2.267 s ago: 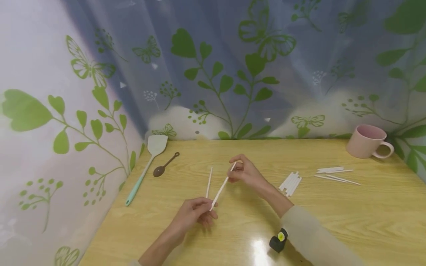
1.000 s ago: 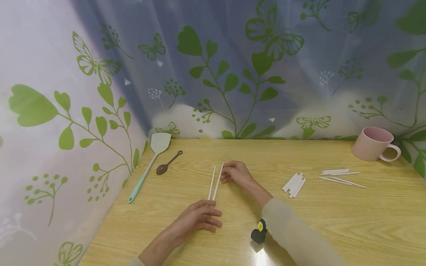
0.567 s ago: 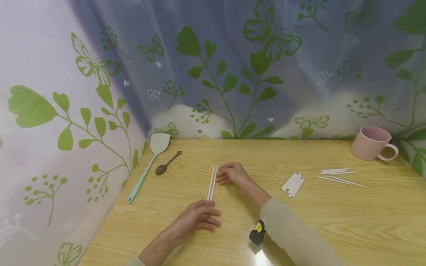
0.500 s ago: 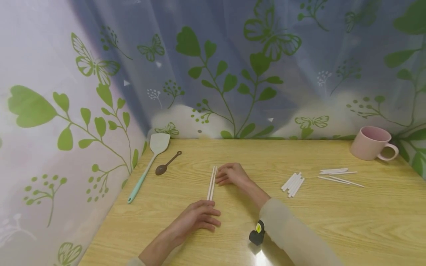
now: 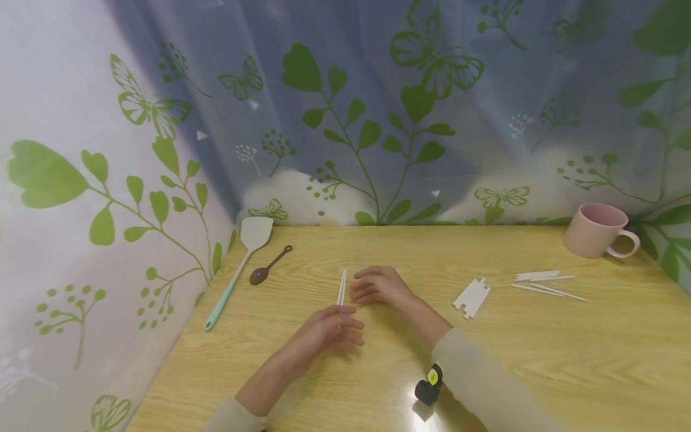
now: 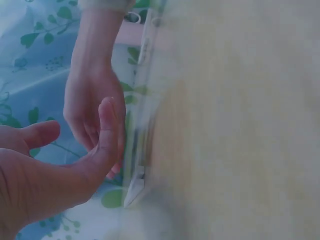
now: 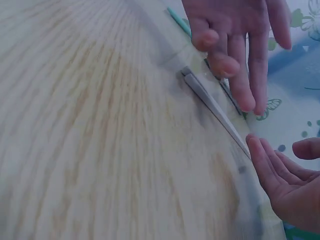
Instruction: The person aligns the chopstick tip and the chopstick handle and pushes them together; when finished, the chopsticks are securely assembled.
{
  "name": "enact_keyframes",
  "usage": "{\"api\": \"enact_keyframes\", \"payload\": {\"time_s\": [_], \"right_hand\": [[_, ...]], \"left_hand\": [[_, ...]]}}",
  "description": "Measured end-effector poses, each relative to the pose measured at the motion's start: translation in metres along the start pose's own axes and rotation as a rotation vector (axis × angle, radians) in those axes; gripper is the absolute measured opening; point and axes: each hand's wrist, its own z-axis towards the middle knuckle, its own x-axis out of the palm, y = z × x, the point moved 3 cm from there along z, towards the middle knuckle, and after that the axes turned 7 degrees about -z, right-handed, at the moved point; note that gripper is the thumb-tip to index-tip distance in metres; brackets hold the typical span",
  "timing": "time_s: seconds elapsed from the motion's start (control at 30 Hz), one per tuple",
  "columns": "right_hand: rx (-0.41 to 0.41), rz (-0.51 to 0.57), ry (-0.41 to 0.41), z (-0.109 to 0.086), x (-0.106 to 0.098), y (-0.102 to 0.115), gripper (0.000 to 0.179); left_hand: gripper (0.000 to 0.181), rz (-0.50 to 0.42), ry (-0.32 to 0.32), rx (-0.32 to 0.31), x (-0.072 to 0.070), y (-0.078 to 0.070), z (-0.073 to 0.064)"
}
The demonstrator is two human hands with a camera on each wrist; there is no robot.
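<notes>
Two slim white sticks (image 5: 342,289) lie close together on the wooden table, their far ends almost meeting. In the right wrist view the pair of sticks (image 7: 215,107) rests flat, seen from a near end. My left hand (image 5: 329,330) is over their near part and hides it in the head view; its fingers are spread and loose, gripping nothing. Just right of the far part is my right hand (image 5: 382,287), fingers relaxed and slightly bent, nothing in its grasp. Whether its fingertips touch a stick I cannot tell.
Right of my hands lie a bundle of short white sticks (image 5: 471,297) and several thinner white sticks (image 5: 544,283). A pink mug (image 5: 595,231) stands at the back right. A spatula (image 5: 240,270) and brown spoon (image 5: 268,267) lie left. Patterned curtain (image 5: 345,150) borders the table.
Earlier both hands held one white stick; it was set down by the other and slid left against it. Since then the left hand has shifted forward over the sticks, while the right barely moved.
</notes>
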Motion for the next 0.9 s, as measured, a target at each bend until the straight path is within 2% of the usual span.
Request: {"api": "enact_keyframes", "payload": {"time_s": [0.13, 0.33, 0.5, 0.67, 0.73, 0.9], "right_hand": [[-0.05, 0.038, 0.031, -0.012, -0.021, 0.003, 0.042], [-0.091, 0.038, 0.054, -0.034, -0.064, 0.0, 0.045], [-0.111, -0.017, -0.023, -0.054, -0.099, -0.006, 0.046], [-0.136, -0.059, -0.095, -0.079, -0.134, -0.009, 0.052], [-0.152, -0.038, -0.119, -0.089, -0.149, -0.012, 0.05], [-0.199, 0.063, -0.17, -0.109, -0.184, -0.018, 0.028]], "left_hand": [[0.056, -0.021, 0.007, 0.01, 0.002, -0.006, 0.024], [0.056, -0.05, 0.017, 0.021, 0.009, -0.013, 0.058], [0.051, -0.031, 0.037, 0.03, 0.023, -0.018, 0.077], [0.045, -0.014, 0.039, 0.03, 0.038, -0.014, 0.098], [0.043, -0.011, 0.031, 0.027, 0.044, -0.012, 0.107], [0.038, -0.013, -0.004, 0.04, 0.064, -0.01, 0.128]]}}
